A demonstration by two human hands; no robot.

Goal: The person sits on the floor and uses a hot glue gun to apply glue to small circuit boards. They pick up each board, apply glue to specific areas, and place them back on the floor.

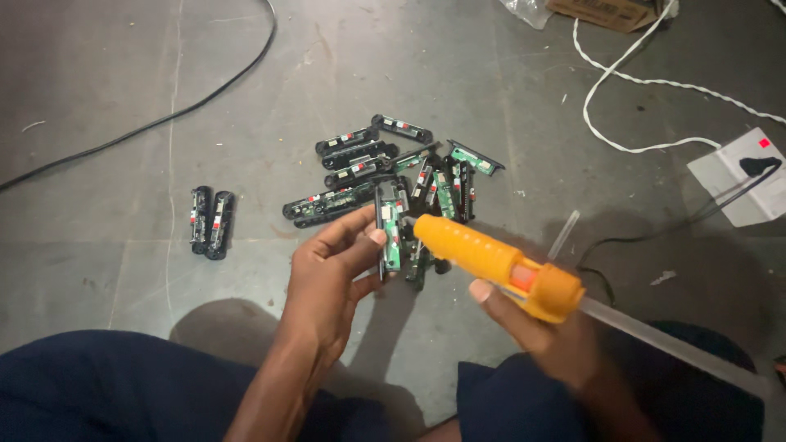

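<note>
My left hand (332, 274) holds one small black module with a green circuit board (390, 237) upright between thumb and fingers. My right hand (536, 327) grips an orange glue gun (499, 266), its nozzle touching or almost touching the held module. A clear glue stick (655, 336) sticks out of the gun's back toward the lower right. Just beyond my hands lies a pile of several similar black modules (385, 172) on the grey floor.
Two more modules (211, 223) lie side by side to the left. A black cable (164, 119) crosses the floor at upper left. A white cord (622, 82), a white power strip (741, 176) and a cardboard box (610, 12) sit at upper right. My dark-clothed legs fill the bottom.
</note>
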